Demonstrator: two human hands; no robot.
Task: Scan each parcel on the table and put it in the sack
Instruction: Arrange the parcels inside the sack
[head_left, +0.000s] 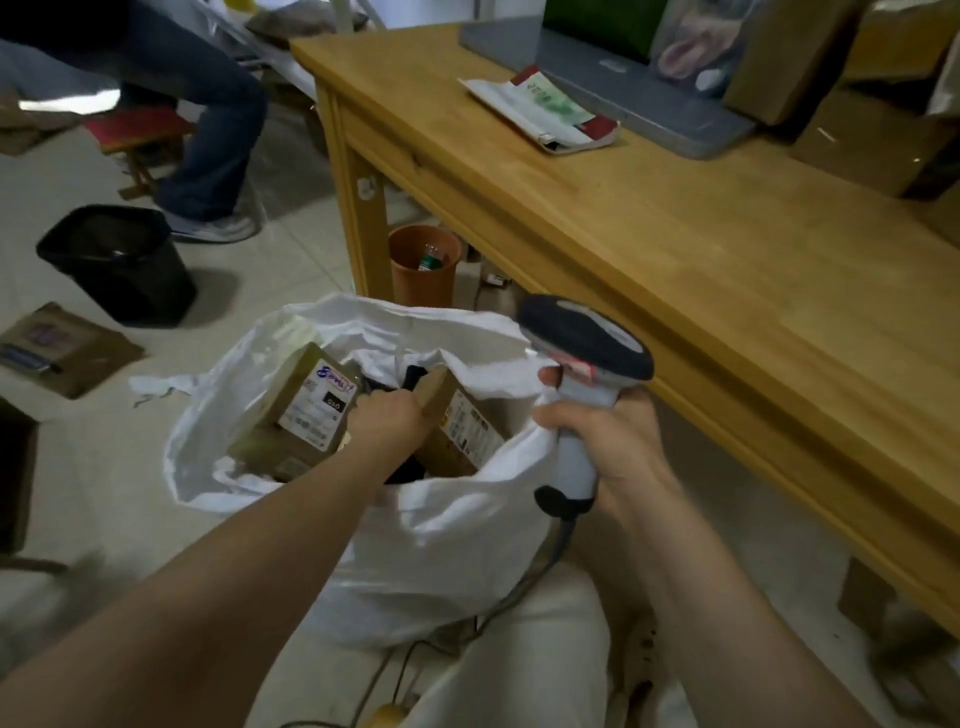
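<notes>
A white sack stands open on the floor in front of me. Inside lie two brown cardboard parcels with white labels, one on the left and one on the right. My left hand reaches into the sack and grips the top edge of the right parcel. My right hand holds the white handle of a barcode scanner together with the sack's rim. A flat white, red and green parcel lies on the wooden table.
Grey and brown packages sit at the table's far side. An orange bin stands under the table, a black bin on the floor at left, with a flat brown package nearby. Another person's legs are at the back left.
</notes>
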